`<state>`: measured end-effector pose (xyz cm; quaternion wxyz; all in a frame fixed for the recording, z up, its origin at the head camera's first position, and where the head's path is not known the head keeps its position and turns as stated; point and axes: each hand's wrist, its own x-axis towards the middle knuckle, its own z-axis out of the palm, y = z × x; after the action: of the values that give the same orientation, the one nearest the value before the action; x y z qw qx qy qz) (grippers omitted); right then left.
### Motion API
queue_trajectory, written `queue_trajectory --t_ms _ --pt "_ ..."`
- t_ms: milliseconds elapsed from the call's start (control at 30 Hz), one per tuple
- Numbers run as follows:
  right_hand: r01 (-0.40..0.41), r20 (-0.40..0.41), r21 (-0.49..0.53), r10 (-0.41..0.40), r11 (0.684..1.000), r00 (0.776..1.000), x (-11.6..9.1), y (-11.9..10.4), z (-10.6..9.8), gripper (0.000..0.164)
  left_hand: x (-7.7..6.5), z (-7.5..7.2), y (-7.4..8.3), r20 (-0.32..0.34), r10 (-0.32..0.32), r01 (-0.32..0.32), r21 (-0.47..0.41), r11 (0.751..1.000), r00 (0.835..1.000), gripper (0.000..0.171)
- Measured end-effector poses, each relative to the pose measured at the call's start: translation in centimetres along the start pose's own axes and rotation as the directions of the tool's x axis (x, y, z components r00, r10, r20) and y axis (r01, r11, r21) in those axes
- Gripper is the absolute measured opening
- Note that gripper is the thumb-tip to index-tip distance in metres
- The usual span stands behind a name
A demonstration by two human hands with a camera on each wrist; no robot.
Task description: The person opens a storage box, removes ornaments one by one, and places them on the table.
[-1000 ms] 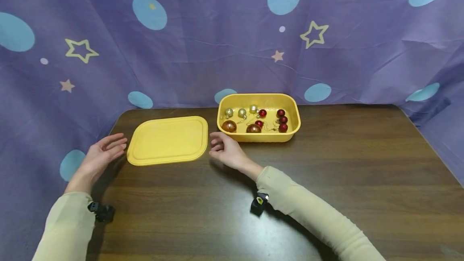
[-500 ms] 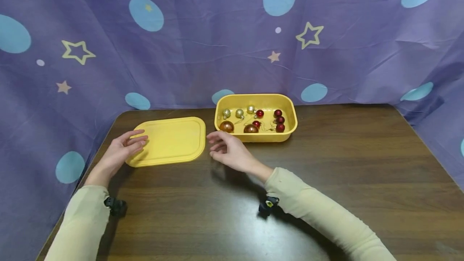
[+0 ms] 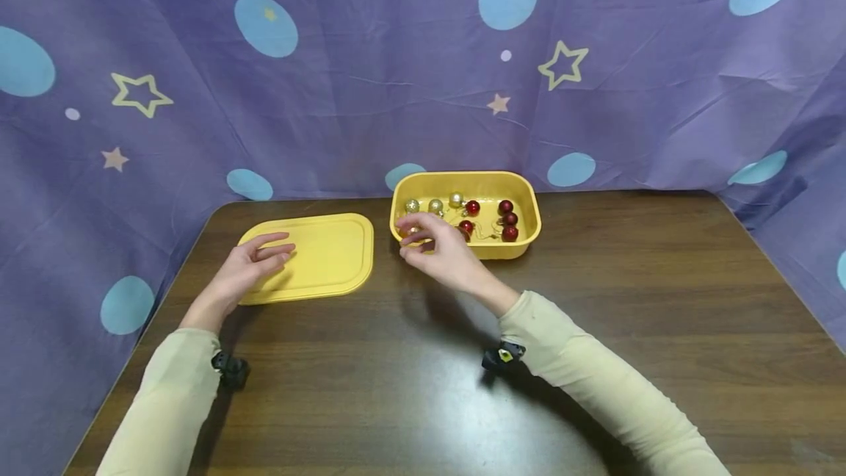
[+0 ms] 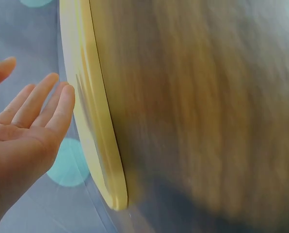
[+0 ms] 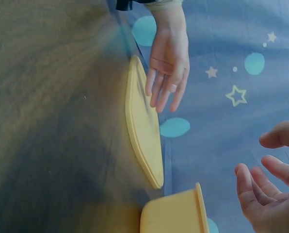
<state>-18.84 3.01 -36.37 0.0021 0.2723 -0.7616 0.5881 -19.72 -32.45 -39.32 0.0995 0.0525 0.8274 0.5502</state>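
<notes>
A yellow lid (image 3: 333,255) lies flat on the table, left of a yellow box (image 3: 502,250). My left hand (image 3: 247,270) hovers over the lid's left part, fingers loosely extended; the left wrist view shows that hand (image 4: 33,116) apart from the lid (image 4: 98,145). At the box's near left corner is my right hand (image 3: 446,252), fingers bent a little and nothing between them. It hides part of the box's inside. Several small ornament balls lie in the box, among them a gold ball (image 3: 456,200), a bright red ball (image 3: 472,208) and a dark red ball (image 3: 510,233).
The brown wooden table (image 3: 628,300) reaches to a purple curtain (image 3: 370,94) with stars and blue ovals behind it. Box and lid stand near the table's back edge. A small black camera (image 3: 231,371) sits on the left wrist, another camera (image 3: 502,357) on the right.
My left hand has moved rightward from beside the lid to above it. My right hand has shifted right and up, from the gap between lid and box to the box's near left corner.
</notes>
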Motion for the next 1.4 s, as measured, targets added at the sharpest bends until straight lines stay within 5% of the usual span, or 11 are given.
queue_trajectory --t_ms 533,967,1200,1400 --pt "-0.067 -0.045 0.002 0.067 0.998 0.997 0.8 1.9 -3.0 0.035 3.5 4.9 2.6 0.103 0.096 -0.096 -0.01 0.995 0.99 0.061" --pt "-0.096 -0.044 -0.035 0.094 0.995 0.995 1.2 3.4 -4.7 0.032 7.9 9.6 4.6 0.251 0.204 -0.218 0.028 0.976 0.946 0.083" --pt "-0.111 -0.033 -0.073 0.109 0.991 0.993 1.3 4.0 -5.4 0.03 9.6 11.2 5.9 0.273 0.179 -0.217 0.115 0.969 0.945 0.094" --pt "-0.1 0.008 -0.098 0.101 0.99 0.995 1.5 4.5 -5.8 0.031 9.0 12.3 8.9 0.35 0.121 -0.205 0.215 0.955 0.929 0.103"
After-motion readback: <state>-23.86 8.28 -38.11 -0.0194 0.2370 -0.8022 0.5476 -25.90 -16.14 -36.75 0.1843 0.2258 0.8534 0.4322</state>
